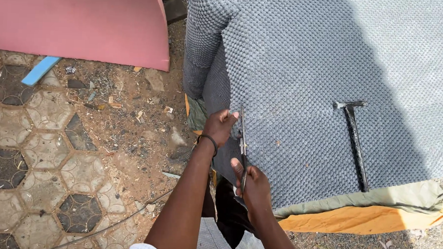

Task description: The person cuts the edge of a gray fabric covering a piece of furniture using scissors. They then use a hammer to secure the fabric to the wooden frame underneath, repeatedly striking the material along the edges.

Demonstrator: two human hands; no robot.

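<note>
Grey fabric (303,68); left hand (220,127) pinches its edge; right hand (251,183) grips one scissors (242,140); one hammer (354,140)

- Both bare forearms are extended forward and upward from the bottom edge of the view, converging slightly.
- The left hand (220,125) is set farther out, its fingers curled shut in a pinch, knuckles turned up; a dark band is worn at its wrist.
- The right hand (251,183) is held nearer the body, fingers closed in a grip, thumb raised on top.
</note>
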